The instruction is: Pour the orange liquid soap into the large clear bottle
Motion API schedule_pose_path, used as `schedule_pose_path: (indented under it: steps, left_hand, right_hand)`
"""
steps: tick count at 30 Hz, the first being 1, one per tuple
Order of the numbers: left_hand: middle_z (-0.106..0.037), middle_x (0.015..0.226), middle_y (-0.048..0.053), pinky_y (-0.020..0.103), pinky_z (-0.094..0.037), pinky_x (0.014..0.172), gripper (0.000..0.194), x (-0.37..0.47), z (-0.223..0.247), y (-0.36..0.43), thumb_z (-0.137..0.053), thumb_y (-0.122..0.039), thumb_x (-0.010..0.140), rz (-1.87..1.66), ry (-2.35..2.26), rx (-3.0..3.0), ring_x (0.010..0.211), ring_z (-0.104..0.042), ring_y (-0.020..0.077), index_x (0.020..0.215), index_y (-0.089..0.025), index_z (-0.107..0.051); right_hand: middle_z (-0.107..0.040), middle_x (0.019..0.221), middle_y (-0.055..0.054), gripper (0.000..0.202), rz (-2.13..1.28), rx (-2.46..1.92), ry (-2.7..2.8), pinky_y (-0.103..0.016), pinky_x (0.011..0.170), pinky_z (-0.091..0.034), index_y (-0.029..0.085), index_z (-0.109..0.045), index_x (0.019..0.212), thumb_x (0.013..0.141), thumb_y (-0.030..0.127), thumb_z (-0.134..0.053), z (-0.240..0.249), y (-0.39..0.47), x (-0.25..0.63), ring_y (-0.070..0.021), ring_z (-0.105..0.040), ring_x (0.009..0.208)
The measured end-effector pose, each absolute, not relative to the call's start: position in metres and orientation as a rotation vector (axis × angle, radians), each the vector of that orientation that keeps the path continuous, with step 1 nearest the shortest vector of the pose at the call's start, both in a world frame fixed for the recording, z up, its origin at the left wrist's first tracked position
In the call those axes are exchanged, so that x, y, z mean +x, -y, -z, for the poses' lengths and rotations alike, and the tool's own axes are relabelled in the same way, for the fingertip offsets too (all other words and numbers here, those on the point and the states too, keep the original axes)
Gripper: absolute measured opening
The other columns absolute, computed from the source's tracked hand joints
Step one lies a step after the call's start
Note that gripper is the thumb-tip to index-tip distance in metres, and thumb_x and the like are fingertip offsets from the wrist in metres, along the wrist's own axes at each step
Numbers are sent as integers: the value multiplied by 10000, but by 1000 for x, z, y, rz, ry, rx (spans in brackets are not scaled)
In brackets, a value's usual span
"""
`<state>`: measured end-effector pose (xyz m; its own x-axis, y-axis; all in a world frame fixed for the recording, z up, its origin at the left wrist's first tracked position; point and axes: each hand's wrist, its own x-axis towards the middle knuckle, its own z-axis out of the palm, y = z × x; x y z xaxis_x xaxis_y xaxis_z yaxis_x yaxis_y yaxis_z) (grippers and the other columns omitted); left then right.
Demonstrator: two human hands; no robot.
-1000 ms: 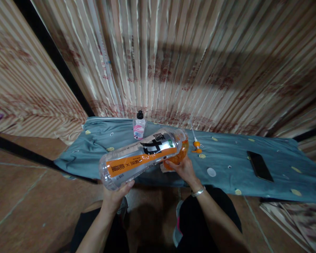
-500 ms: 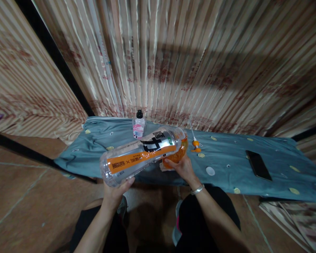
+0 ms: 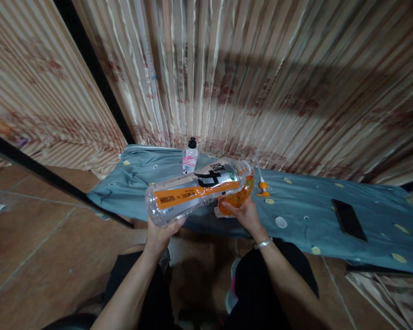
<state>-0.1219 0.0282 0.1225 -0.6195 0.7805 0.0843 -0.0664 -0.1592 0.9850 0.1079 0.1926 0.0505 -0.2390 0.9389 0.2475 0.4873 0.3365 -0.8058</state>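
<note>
My left hand [image 3: 163, 231] is wrapped under the base of a large clear plastic bottle [image 3: 196, 190] with an orange and black label. That bottle is tilted, its neck pointing right at the mouth of an orange bottle [image 3: 237, 200]. My right hand [image 3: 246, 214] grips the orange bottle low down, thumb in front. Something pale, too covered to name, lies beneath the orange bottle. Just right of it, an orange pump head [image 3: 263, 187] with a clear tube lies on the cloth. Whether liquid passes between the two bottles I cannot tell.
A teal patterned cloth [image 3: 309, 211] covers the narrow bench. On it stand or lie a small clear bottle with a black cap [image 3: 190, 158], a white round cap [image 3: 281, 222] and a black phone [image 3: 349, 220]. Striped curtains [image 3: 206, 82] hang behind; a black pole [image 3: 96, 73] rises at left.
The whole view has shifted, so everything sits a little further right. The large bottle is tilted slightly less steeply; both hands keep their holds.
</note>
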Motion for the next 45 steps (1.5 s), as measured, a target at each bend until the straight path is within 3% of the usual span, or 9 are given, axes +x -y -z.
schedule_pose_path:
  steps: [13,23,36,45]
  left_hand:
    - [-804,1079,145,558,-576,1065,658,-122,-119,-31,-956,-542,513,-1877,-1404,869,1063,-766,372,1011,-161,-759]
    - [-804,1038,139,542,-584,1052,667,-120,-124,-30,-938,-554,524,-1838,-1430,885,1058,-764,381,1034,-161,-763]
    - [-799,1035,153,558,-573,1056,647,-118,-122,-32,-941,-522,511,-1831,-1425,870,1035,-766,379,1002,-146,-750]
    - [-802,952,131,554,-579,1045,688,-117,-119,-33,-923,-554,543,-1833,-1423,879,1025,-769,381,1080,-153,-771]
  right_hand:
    - [-776,1221,-165,719,-721,-1284,1872,-541,972,-620,193,-601,1264,717,611,-806,-52,-193,109,-387,-764,1122]
    - [-776,1213,-202,735,-769,-1293,1822,-569,962,-609,161,-640,1219,703,663,-787,-54,-190,109,-411,-755,1126]
    - [-799,1163,-182,592,-748,-1299,1836,-541,936,-619,197,-681,1061,711,664,-782,-61,-187,114,-394,-777,1060]
    - [-797,1180,-172,642,-775,-1269,1844,-521,952,-623,183,-639,1211,733,581,-795,-57,-187,114,-382,-776,1091]
